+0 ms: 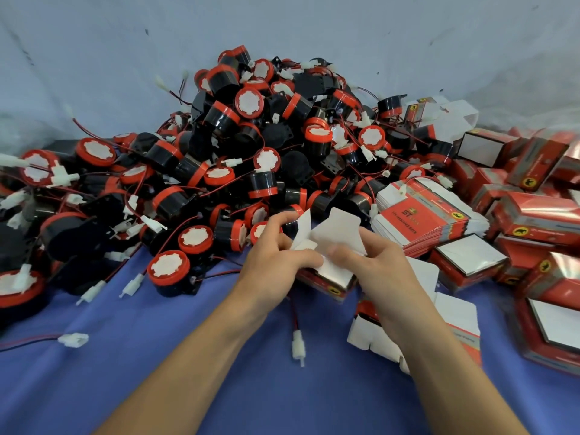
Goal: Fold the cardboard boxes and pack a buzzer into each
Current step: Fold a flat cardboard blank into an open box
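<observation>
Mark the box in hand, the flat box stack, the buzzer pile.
box in hand (335,229), head view, raised white flap.
flat box stack (423,215), head view, red top face.
buzzer pile (218,174), head view, red cap mid-pile.

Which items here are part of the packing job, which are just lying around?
Job: left hand, right hand, both gripping the box; buzzer pile; flat box stack.
Lying about: assembled boxes, blue cloth, grey sheet.

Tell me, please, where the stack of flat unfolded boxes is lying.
In the head view, the stack of flat boxes lies right of centre, between the buzzer pile and the folded boxes, just beyond the right hand.
</observation>
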